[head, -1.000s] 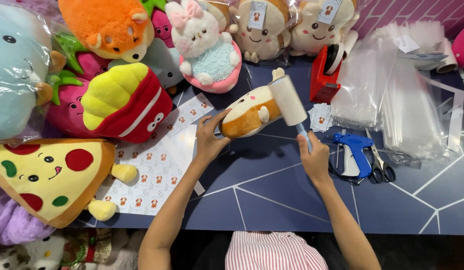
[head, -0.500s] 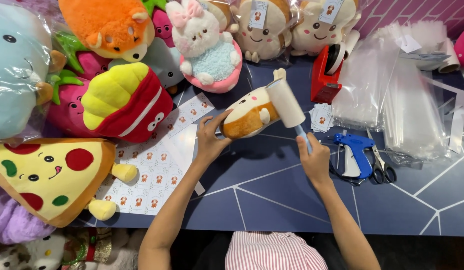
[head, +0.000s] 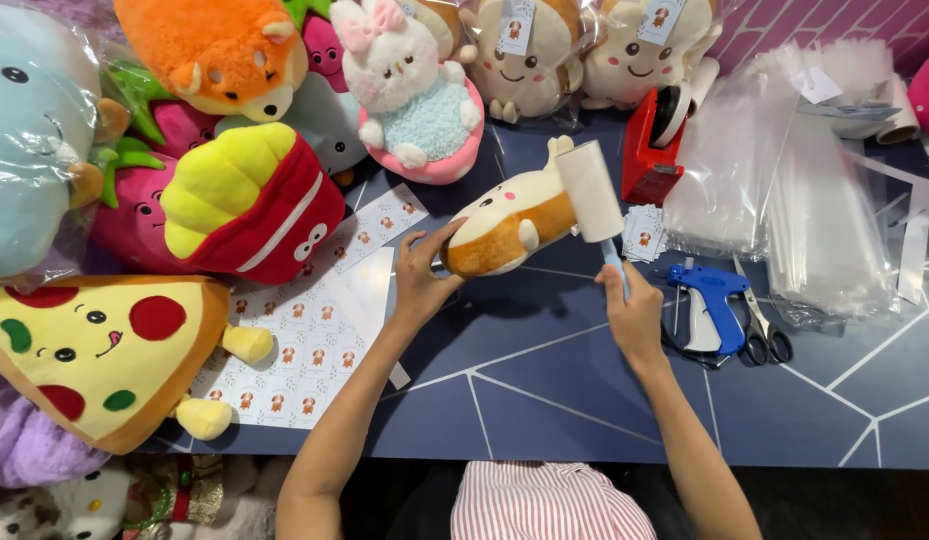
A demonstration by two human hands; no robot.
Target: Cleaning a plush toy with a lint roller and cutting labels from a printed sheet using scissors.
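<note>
The left hand grips the rear end of a small brown-and-cream plush toy, fingers curled around it, and holds it tilted above the dark blue table. The right hand is closed around the pale blue handle of a lint roller, whose white roll rests against the plush toy's upper end. Under the left forearm lies a sheet of small stickers, partly covered by a pizza-slice plush and a red french-fries plush. Just right of the right hand lie a blue tagging gun and a pair of scissors, touching each other. Behind the roller stands a red tape dispenser, with a stack of clear plastic bags beside it. A white bunny plush sits further back among other bagged toys
</note>
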